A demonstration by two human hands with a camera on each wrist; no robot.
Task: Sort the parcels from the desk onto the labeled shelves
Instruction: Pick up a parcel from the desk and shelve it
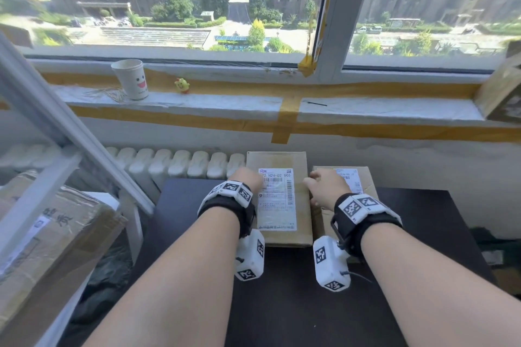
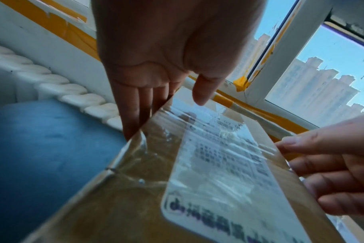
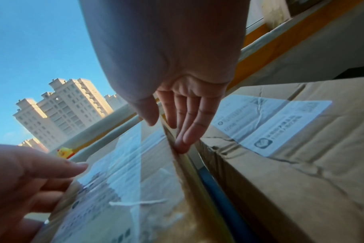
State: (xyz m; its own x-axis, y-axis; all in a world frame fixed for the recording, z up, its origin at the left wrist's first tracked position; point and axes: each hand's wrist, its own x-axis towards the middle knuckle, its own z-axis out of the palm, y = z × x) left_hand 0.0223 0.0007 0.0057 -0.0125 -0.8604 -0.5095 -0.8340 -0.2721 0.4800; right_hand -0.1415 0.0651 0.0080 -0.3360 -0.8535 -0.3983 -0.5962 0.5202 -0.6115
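the taped parcel [image 1: 279, 200] is seen lying flat near the far edge of the dark surface [image 1: 296, 304], its long axis running from the near edge toward the far edge and the radiator [image 1: 180, 162] behind it. it is flanked by both hands: the left hand [image 1: 248, 179] is set against its left long side, fingers [image 2: 133, 115] straight and reaching down along that side, thumb over the top; the right hand [image 1: 324, 187] is set against its right long side, fingers [image 3: 185, 131] straight and slid into the narrow gap between this parcel and the second parcel [image 1: 358, 183] just beside it toward the right edge. neither grip is curled closed; the box is bracketed, not yet clamped. the parcel thus lies directly between the 2 hands, both equally near. a squeeze inward across the short axis is judged to be the coming move, followed by a lift. the tight gap on the right may cause the neighbouring box to be nudged. a shelf frame [image 1: 56, 132] is seen beyond the left edge.
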